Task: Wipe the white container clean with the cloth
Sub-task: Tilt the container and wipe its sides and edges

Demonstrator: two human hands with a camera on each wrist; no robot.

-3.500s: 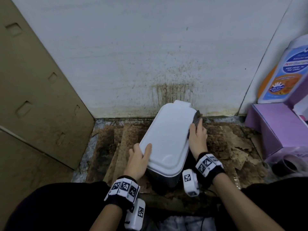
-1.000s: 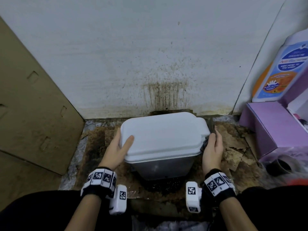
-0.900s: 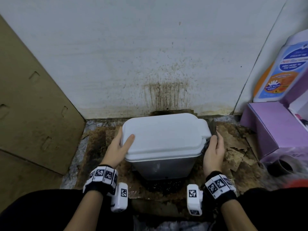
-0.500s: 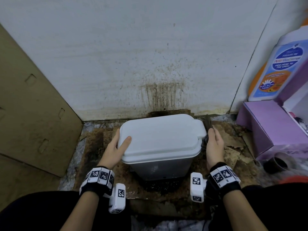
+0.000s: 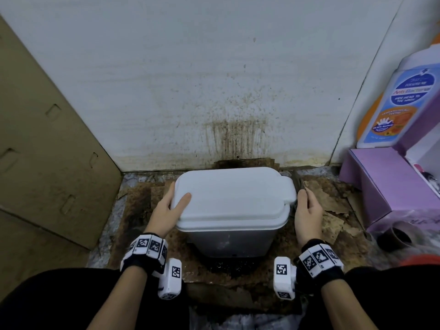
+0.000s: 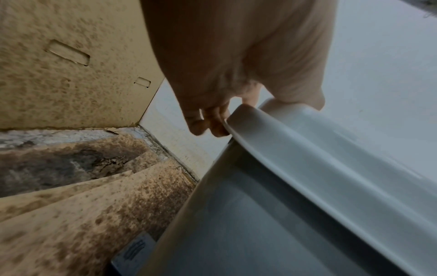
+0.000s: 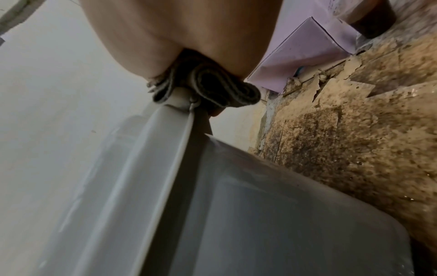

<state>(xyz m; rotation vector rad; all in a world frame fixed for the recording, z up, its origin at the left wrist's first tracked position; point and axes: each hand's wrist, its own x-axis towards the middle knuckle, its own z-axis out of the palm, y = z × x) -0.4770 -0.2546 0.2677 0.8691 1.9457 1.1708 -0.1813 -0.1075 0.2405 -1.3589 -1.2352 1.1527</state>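
The white container (image 5: 233,206) stands crosswise on stained cardboard, its lid shut and a tab at its right end. My left hand (image 5: 170,210) grips the lid's left end, thumb on top. In the left wrist view its fingers (image 6: 208,123) curl under the container (image 6: 307,168) rim. My right hand (image 5: 307,210) holds a dark grey cloth (image 5: 297,183) against the lid's right end. In the right wrist view the folded cloth (image 7: 212,89) is bunched between my right hand (image 7: 177,28) and the corner of the container (image 7: 165,186) lid.
A stained white wall (image 5: 214,91) rises just behind the container. A tall cardboard panel (image 5: 47,163) closes the left side. At the right are a purple box (image 5: 385,186), a large bottle (image 5: 400,103) and a dark cup (image 5: 395,236). Torn brown cardboard (image 5: 333,206) covers the floor.
Since 3.5 s ago the container has been turned from lengthwise to crosswise. Over the last second both hands keep their places at its ends; the right hand with the cloth shifts slightly.
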